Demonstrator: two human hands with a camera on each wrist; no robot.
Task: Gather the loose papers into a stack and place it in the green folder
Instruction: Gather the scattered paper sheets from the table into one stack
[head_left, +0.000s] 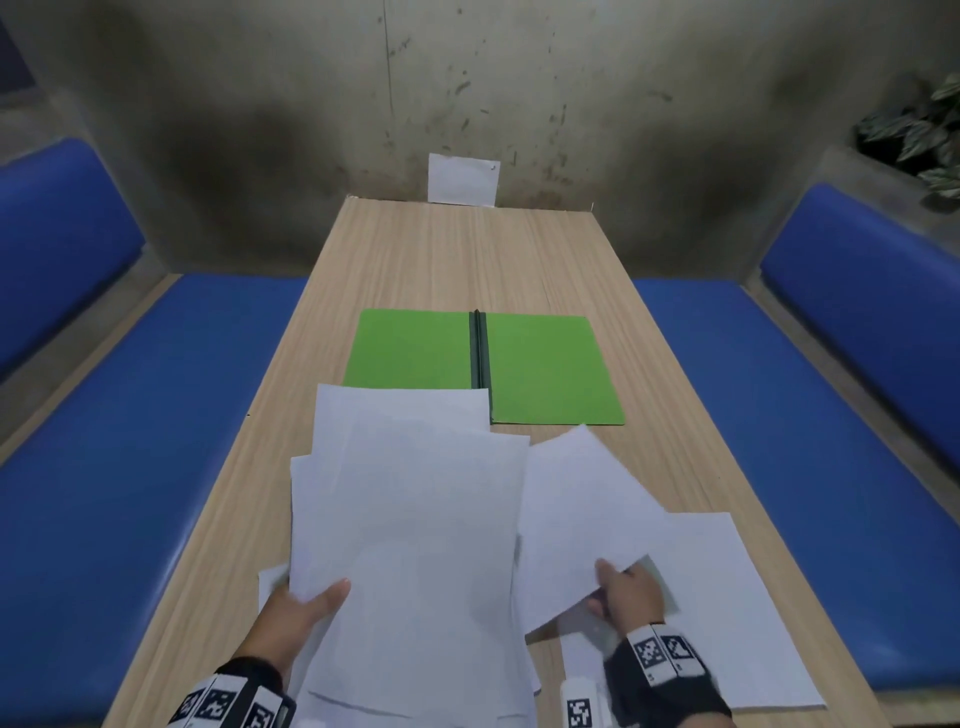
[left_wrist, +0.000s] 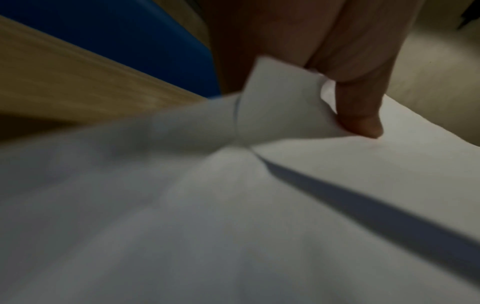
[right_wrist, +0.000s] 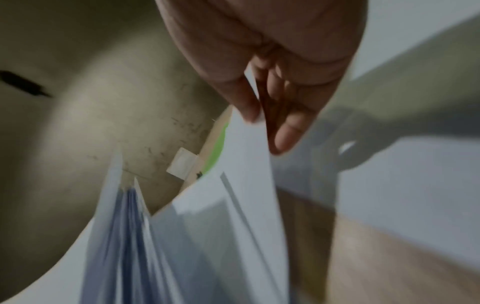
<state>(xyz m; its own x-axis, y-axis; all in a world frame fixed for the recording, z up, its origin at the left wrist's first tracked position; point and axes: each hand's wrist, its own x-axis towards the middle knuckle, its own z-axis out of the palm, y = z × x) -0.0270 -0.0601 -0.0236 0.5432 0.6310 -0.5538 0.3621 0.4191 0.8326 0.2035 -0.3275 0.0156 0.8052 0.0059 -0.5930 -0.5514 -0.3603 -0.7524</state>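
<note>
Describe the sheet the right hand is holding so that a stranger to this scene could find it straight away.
Start at the long wooden table and find the open green folder lying flat at its middle. Nearer the person, right of the big pile of white papers, one white sheet of paper is pinched by the right hand. Unlike its neighbours, it is raised off the table and tilted.

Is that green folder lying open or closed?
Open. The green folder lies flat on the table, both covers spread beside its dark spine, no papers inside yet.

A booth-like seating nook: blue padded benches (head_left: 171, 467) flank a long wooden desk (head_left: 467, 249) against a stained concrete wall (head_left: 519, 78).
</note>
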